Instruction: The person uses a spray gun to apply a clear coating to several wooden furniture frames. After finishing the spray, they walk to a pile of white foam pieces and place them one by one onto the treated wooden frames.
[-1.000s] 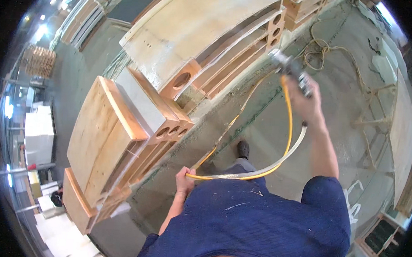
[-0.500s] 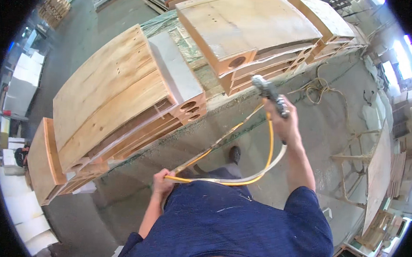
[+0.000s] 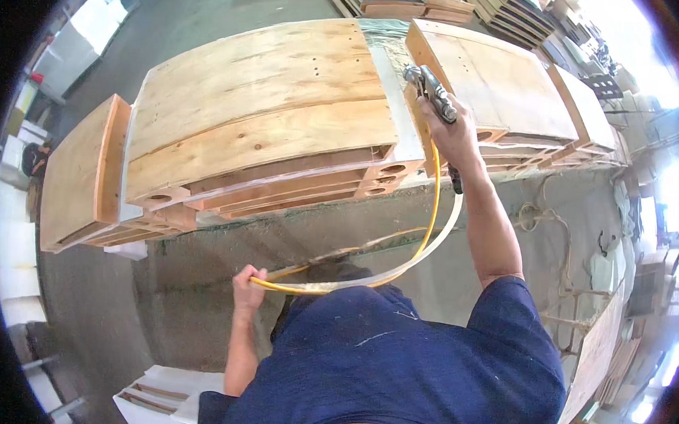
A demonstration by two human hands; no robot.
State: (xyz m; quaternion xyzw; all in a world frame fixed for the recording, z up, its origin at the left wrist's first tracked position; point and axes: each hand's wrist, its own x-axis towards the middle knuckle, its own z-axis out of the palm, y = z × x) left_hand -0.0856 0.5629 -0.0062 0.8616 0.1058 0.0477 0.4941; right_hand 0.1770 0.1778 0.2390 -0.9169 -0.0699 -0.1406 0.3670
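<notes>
The right hand (image 3: 456, 137) is clamped on the grip of a metal spray gun (image 3: 430, 87), raised over the stacked curved plywood panels (image 3: 260, 125). The left hand (image 3: 247, 284) is closed around the yellow hose (image 3: 433, 193). The gun is likely rigid and moderately heavy; hold it at the handle. The hose is flexible, looping between both hands.

Spray gun (image 3: 433, 91): metal, grey, gripped in my right hand (image 3: 456, 137), raised far right of centre, nozzle end tilted up and left, over the gap between two stacked curved plywood panels. Hoses (image 3: 430, 216): one yellow, one pale, both drop from the gun's base, sweep down and curve left in a shared loop. My left hand (image 3: 247, 284), near and low, is closed around them where they run level.
</notes>
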